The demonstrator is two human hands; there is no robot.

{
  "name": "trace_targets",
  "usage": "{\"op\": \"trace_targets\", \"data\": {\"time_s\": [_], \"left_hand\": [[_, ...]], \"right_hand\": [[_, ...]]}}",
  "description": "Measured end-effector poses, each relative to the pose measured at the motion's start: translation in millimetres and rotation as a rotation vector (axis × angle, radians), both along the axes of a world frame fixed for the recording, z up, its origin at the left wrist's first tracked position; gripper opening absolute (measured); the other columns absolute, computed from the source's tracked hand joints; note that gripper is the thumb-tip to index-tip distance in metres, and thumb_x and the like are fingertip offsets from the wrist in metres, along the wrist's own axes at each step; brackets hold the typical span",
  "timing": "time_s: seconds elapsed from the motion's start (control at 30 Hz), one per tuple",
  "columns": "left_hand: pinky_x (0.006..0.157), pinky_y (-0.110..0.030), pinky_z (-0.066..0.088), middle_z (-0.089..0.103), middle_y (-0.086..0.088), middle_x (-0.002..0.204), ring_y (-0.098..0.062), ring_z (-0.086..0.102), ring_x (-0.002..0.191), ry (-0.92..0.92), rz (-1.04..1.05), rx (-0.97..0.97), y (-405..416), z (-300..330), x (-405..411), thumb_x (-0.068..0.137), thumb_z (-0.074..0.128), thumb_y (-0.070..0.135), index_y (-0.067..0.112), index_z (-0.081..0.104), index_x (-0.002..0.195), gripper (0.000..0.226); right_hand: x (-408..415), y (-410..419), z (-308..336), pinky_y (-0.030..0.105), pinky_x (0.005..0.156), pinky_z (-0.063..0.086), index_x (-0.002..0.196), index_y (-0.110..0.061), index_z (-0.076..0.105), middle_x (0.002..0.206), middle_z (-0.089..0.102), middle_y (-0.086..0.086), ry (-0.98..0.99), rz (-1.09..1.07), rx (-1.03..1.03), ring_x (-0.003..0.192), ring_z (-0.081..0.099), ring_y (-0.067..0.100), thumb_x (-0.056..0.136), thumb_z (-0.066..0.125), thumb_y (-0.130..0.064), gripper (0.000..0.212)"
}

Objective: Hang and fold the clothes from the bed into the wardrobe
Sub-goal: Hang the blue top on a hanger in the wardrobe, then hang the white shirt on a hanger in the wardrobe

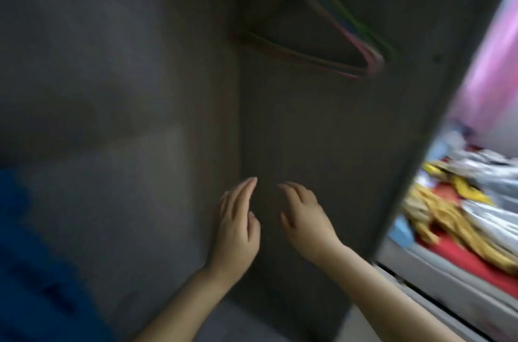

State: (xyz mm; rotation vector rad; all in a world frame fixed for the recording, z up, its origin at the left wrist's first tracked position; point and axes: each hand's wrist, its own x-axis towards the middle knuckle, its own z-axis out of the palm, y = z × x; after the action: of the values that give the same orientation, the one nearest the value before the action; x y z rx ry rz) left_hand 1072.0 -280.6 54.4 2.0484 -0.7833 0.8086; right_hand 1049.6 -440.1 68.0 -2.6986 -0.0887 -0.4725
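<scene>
I look into a dark wardrobe (322,123). Several empty plastic hangers (361,44), pink and green, hang together near its top. My left hand (238,224) and my right hand (305,221) reach side by side into the lower part, fingers straight and relaxed, holding nothing. Past the wardrobe's side panel (437,106), at the right edge, clothes (454,215) lie in a heap on the bed (462,260): yellow patterned cloth and grey-white pieces on a red sheet. The frame is blurred.
A blue cloth (30,257) fills the lower left corner inside the wardrobe. A pink wall (490,61) rises behind the bed. The bed's pale frame (437,282) runs along the lower right.
</scene>
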Motion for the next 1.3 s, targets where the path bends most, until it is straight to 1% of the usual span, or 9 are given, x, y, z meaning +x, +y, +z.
{"op": "trace_targets", "data": {"time_s": [0.1,0.23,0.4,0.5,0.67,0.87,0.97,1.1,1.3], "left_hand": [[0.107,-0.029,0.032,0.049,-0.004,0.135,-0.016,0.043,0.126,0.155,-0.225,0.043,-66,-25,-19,0.087,0.047,0.003,0.005,0.046,0.137,0.05],[0.103,-0.018,0.031,0.05,-0.009,0.135,-0.017,0.047,0.126,0.525,-0.482,0.169,-136,-52,-62,0.094,0.053,0.006,0.009,0.043,0.14,0.047],[0.1,-0.029,0.04,0.047,-0.004,0.137,-0.015,0.047,0.123,0.657,-0.697,0.408,-188,-74,-130,0.098,0.048,0.024,0.022,0.037,0.143,0.046],[0.102,-0.033,0.041,0.045,-0.002,0.139,-0.014,0.045,0.125,0.646,-0.826,0.461,-215,-86,-194,0.099,0.046,0.028,0.024,0.034,0.144,0.047],[0.097,-0.023,0.037,0.049,0.0,0.134,-0.011,0.047,0.121,0.609,-1.054,0.607,-246,-117,-348,0.098,0.048,0.027,0.021,0.036,0.143,0.047],[0.093,-0.017,0.035,0.048,0.006,0.133,-0.006,0.046,0.121,0.454,-1.376,0.828,-265,-142,-527,0.097,0.047,0.037,0.026,0.032,0.144,0.05],[0.095,-0.021,0.038,0.046,0.007,0.134,-0.008,0.046,0.123,0.404,-1.519,0.944,-268,-147,-610,0.097,0.045,0.04,0.029,0.029,0.145,0.051],[0.091,-0.025,0.042,0.048,0.004,0.134,-0.014,0.049,0.121,0.349,-1.682,1.031,-265,-155,-691,0.097,0.044,0.037,0.027,0.034,0.143,0.048],[0.099,-0.03,0.045,0.045,0.003,0.142,-0.014,0.05,0.124,0.255,-1.775,1.146,-286,-178,-770,0.098,0.042,0.04,0.028,0.032,0.146,0.05]], "right_hand": [[-59,-57,-29,0.036,0.11,0.032,0.148,-0.022,0.028,0.152,0.029,-0.002,0.093,-0.233,-0.055,0.139,0.028,0.019,0.096,0.047,-0.027,0.055],[-153,-112,-62,0.032,0.11,0.028,0.147,-0.024,0.029,0.15,0.033,-0.005,0.13,-0.54,-0.008,0.138,0.03,0.016,0.1,0.038,-0.038,0.05],[-264,-136,-95,0.032,0.11,0.026,0.147,-0.022,0.031,0.15,0.034,-0.005,0.194,-0.811,0.056,0.138,0.032,0.015,0.101,0.037,-0.039,0.05],[-345,-134,-115,0.031,0.112,0.023,0.148,-0.023,0.03,0.15,0.033,-0.006,0.246,-0.936,0.11,0.139,0.029,0.012,0.101,0.035,-0.04,0.05],[-515,-112,-148,0.03,0.112,0.02,0.149,-0.025,0.026,0.152,0.029,-0.007,0.363,-1.199,0.18,0.14,0.025,0.011,0.101,0.032,-0.042,0.051],[-705,-59,-160,0.03,0.109,0.027,0.148,-0.025,0.026,0.151,0.03,-0.006,0.463,-1.566,0.283,0.137,0.03,0.015,0.1,0.033,-0.043,0.051],[-780,-25,-160,0.03,0.107,0.029,0.147,-0.025,0.028,0.15,0.031,-0.005,0.485,-1.743,0.337,0.136,0.033,0.017,0.1,0.033,-0.043,0.05],[-843,4,-166,0.03,0.107,0.029,0.147,-0.023,0.03,0.151,0.033,-0.003,0.483,-1.886,0.401,0.137,0.032,0.017,0.101,0.034,-0.041,0.05],[-906,0,-183,0.031,0.106,0.032,0.145,-0.022,0.033,0.148,0.036,0.0,0.455,-1.995,0.514,0.134,0.035,0.02,0.101,0.037,-0.038,0.047]]}}
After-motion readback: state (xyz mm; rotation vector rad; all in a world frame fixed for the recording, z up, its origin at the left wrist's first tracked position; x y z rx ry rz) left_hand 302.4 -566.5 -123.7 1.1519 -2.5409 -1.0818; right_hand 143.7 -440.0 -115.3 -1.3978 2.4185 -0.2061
